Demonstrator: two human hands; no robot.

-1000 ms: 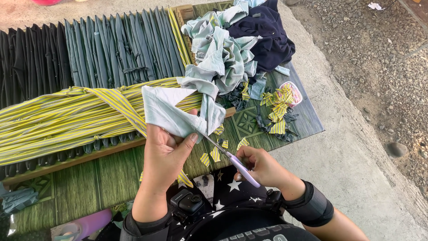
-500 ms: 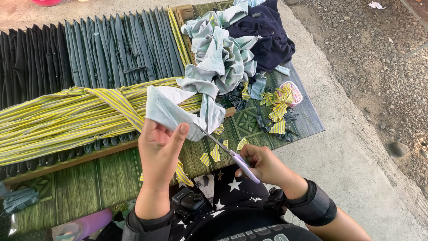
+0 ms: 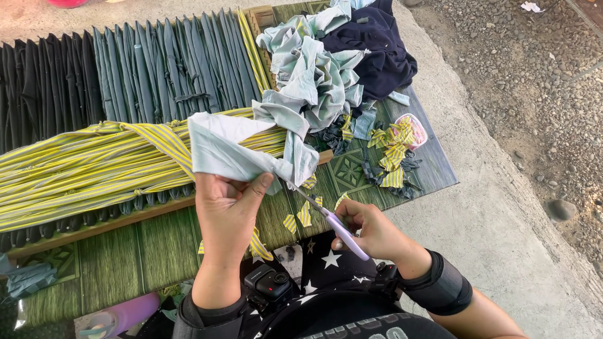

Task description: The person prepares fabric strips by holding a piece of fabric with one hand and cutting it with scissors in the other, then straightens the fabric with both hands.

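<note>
My left hand (image 3: 227, 210) pinches a folded piece of pale blue-grey cloth (image 3: 226, 149) and holds it up above the green mat. My right hand (image 3: 370, 229) grips scissors with a purple handle (image 3: 339, 229); their blades (image 3: 303, 196) reach up into the lower right edge of the cloth, beside my left thumb. The cloth trails into a heap of the same pale fabric (image 3: 320, 75) further back.
Bundles of yellow striped strips (image 3: 81, 169) lie to the left, with dark green and black strips (image 3: 113, 69) behind them. A navy garment (image 3: 377, 44) sits at the back right. Yellow scraps (image 3: 392, 154) lie by a pink-rimmed container (image 3: 416, 130). Gravel ground (image 3: 540, 94) is on the right.
My left hand has lifted the cloth slightly and shifted its grip. The scissors stay at the cloth's lower edge, pushed a little further in.
</note>
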